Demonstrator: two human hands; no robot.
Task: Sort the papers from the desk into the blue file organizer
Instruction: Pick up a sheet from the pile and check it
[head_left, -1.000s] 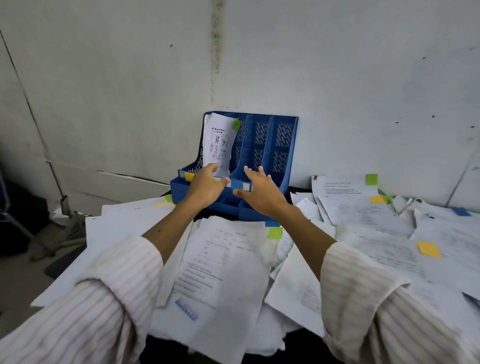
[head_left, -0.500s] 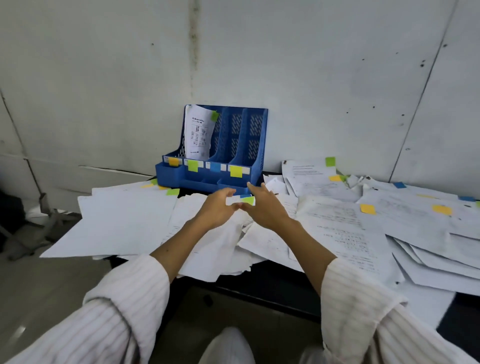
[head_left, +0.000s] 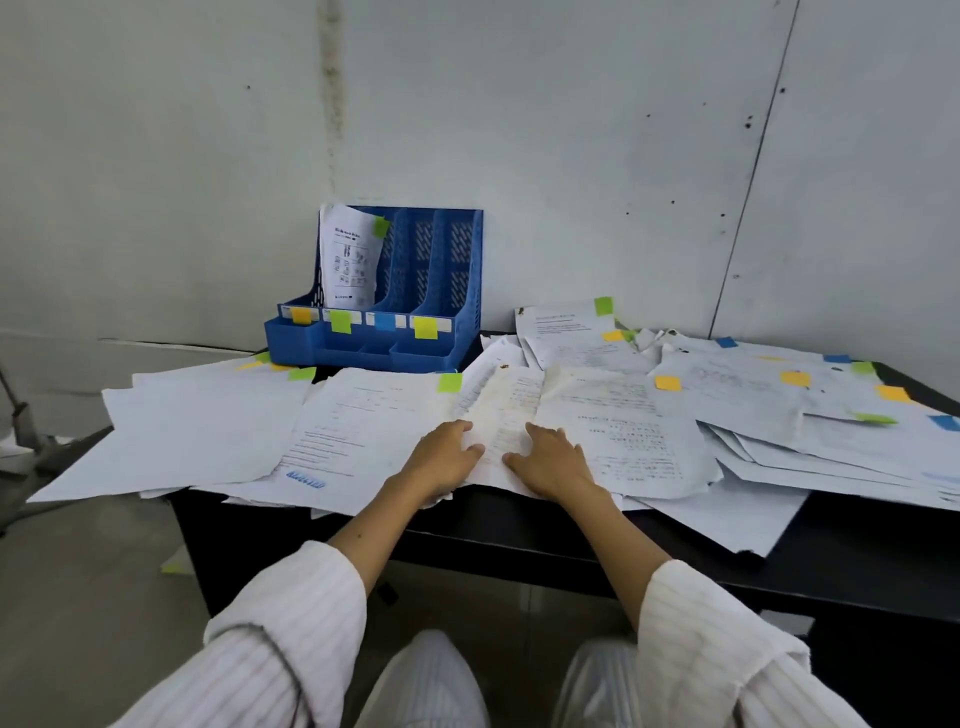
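Knees in pale trousers showed at the bottom, and above them two striped white sleeves reached out over the black desk. Left hand and right hand lay close together on the near edge of the paper heap, fingers fairly straight and resting flat, gripping nothing that I could see. Between them ran a stained, yellowed sheet, rising slightly toward its far end. Left of the left hand lay a printed sheet with a blue stamp — a green sticky tab at its far corner — and beyond that, wide blank sheets hung over the desk's side. To the right of the right hand spread a page of printed text, then a deep scatter of papers marked with yellow, green and blue tabs, reaching to the desk's far side. Past both hands, against the grey wall, stood the blue file organizer, upright, its four front labels tabbed orange, green, blue and yellow. One printed page with a green tab already leaned in a left-hand slot — which one exactly I could not tell.
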